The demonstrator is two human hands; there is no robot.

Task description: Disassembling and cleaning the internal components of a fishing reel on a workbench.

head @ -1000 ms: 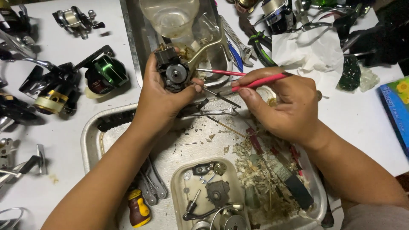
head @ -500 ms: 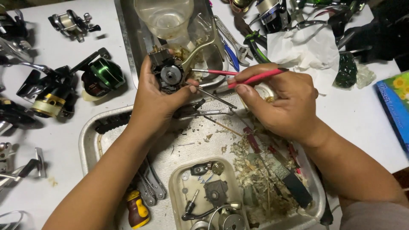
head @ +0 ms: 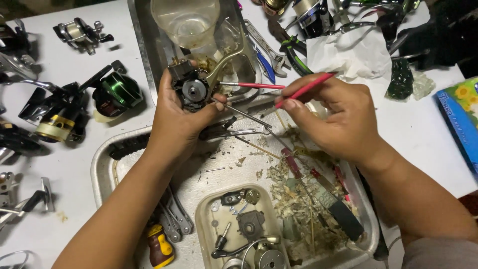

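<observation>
Barely shifted, my left hand [head: 174,117] stays clamped on the reel [head: 191,89]; right hand [head: 333,117] pinches the brush [head: 284,92], cleaning gears; next needs steady strokes

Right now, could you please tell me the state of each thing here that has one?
Left hand: closed on the fishing reel body, opened up, gear exposed.
Right hand: pinching the red brush, tip at the reel.
Plastic cup: upright.
Small parts tray: holding loose parts.
</observation>
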